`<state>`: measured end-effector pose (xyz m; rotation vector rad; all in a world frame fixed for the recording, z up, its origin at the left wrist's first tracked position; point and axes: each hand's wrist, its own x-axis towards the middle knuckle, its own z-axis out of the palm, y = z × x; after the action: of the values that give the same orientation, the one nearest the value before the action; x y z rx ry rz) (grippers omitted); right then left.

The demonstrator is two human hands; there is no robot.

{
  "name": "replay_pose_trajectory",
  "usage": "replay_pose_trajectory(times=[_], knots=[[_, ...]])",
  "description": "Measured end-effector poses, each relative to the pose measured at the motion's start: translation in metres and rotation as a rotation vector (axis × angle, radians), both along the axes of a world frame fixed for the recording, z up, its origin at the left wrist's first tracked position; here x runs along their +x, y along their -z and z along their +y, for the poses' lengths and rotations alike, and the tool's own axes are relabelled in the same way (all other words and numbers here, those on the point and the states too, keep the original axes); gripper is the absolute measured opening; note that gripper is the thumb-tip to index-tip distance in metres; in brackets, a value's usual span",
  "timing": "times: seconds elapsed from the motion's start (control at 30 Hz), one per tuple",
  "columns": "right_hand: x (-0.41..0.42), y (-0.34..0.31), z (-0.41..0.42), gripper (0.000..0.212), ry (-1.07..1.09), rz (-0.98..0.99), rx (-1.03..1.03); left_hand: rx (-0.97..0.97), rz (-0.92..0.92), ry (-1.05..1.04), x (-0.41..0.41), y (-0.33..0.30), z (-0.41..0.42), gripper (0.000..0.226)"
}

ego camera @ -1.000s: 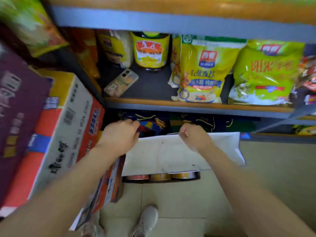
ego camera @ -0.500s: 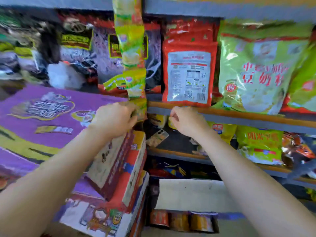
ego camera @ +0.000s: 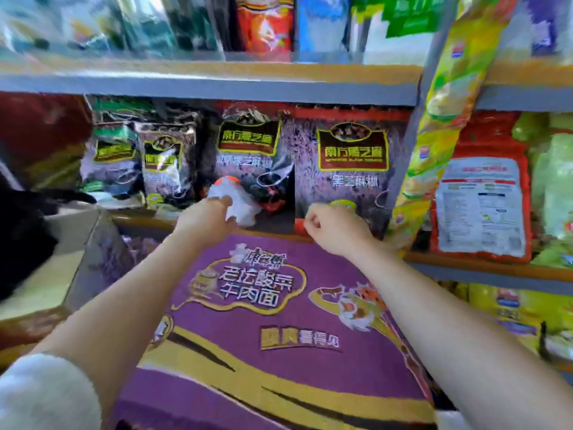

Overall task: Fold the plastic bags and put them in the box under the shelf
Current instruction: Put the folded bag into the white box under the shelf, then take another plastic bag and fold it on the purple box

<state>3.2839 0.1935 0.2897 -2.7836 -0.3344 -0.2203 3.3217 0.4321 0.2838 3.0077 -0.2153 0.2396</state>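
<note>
Plastic bag [ego camera: 238, 200], a crumpled white bundle with an orange patch at its top, sits at the front edge of the middle shelf [ego camera: 217, 223], in front of the dark packets of sesame paste [ego camera: 350, 162]. The left hand [ego camera: 206, 220] reaches over the purple carton [ego camera: 279, 321] and meets the lower left of the bundle; its fingertips appear to close on the plastic, though motion blur makes it hard to say whether they pinch it or only touch it. The right hand [ego camera: 335, 231] hovers just to the right, apart from the bag, its fingers curled loosely into the palm with nothing between them. Both forearms stretch across the carton's printed lid, and a white sleeve [ego camera: 46, 395] shows at the left elbow. A strip of yellow sachets [ego camera: 443, 97] hangs down the grey upright of the rack, to the right of the right hand. Beyond it stands a red packet [ego camera: 480, 197] with a white label panel. An open cardboard box [ego camera: 62, 243] lies to the left of the carton, with something black [ego camera: 24, 231] resting across its near corner.
</note>
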Motion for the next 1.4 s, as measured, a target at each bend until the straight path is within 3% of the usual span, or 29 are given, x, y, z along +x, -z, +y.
replay_pose_trajectory(times=[0.33,0.47,0.53,0.6,0.67,0.77,0.87,0.93,1.0,1.1,1.2,1.3,1.4], knots=[[0.081,-0.008,0.085,0.022,0.095,0.037,-0.129,-0.019,0.054,0.004,0.118,0.046,0.038,0.078],[0.087,-0.001,0.09,0.02,0.135,0.053,-0.131,-0.134,0.143,0.041,0.131,0.055,0.039,0.044],[0.087,0.006,0.091,0.019,0.129,0.072,-0.036,-0.323,0.079,0.113,0.125,0.046,0.036,0.035],[0.084,0.009,0.094,0.041,0.067,0.103,0.144,-0.523,-0.021,0.263,0.108,0.028,0.03,0.032],[0.077,0.006,0.101,0.059,0.039,0.064,0.365,-0.588,-0.195,0.448,0.085,0.007,0.022,0.024],[0.067,-0.002,0.104,0.038,-0.008,-0.053,0.675,-0.549,-0.355,0.58,0.059,-0.015,0.018,0.024],[0.056,-0.009,0.095,0.016,0.048,-0.103,0.781,-0.527,-0.333,0.577,0.045,-0.027,0.017,0.039],[0.046,-0.015,0.084,0.02,0.12,-0.128,0.803,-0.499,-0.318,0.582,0.037,-0.03,0.016,0.047],[0.036,-0.019,0.073,0.041,0.174,-0.119,0.809,-0.464,-0.263,0.592,0.029,-0.031,0.013,0.046],[0.018,-0.019,0.055,0.054,0.274,-0.092,0.83,-0.444,-0.188,0.609,0.014,-0.026,0.009,0.045],[-0.002,-0.015,0.037,0.072,0.338,-0.034,0.984,-0.515,-0.054,0.656,-0.01,-0.024,0.002,0.043],[-0.028,-0.015,0.017,0.022,0.465,-0.014,1.124,-0.813,0.282,0.718,-0.045,-0.025,-0.009,0.038],[-0.052,-0.014,-0.003,0.018,0.541,-0.044,1.253,-0.845,0.417,0.803,-0.082,-0.025,-0.024,0.021]])
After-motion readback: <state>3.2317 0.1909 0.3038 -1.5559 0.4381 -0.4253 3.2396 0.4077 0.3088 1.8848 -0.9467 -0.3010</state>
